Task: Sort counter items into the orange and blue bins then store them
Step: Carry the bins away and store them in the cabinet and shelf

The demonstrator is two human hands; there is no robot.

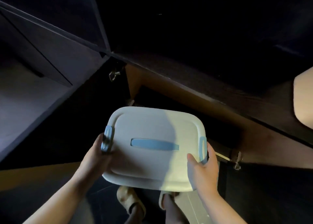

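I hold the blue bin in the air in front of an open lower cabinet. Its white lid has a blue handle in the middle and a blue clip on each side. My left hand grips the bin's left side at the clip. My right hand grips the right side, thumb on the lid beside the other clip. The bin's contents are hidden under the lid. The orange bin is not in sight.
The dark counter edge overhangs the cabinet opening. Two metal hinges sit at the opening's sides. A dark cabinet door stands at left. My feet in slippers are below the bin on a dark floor.
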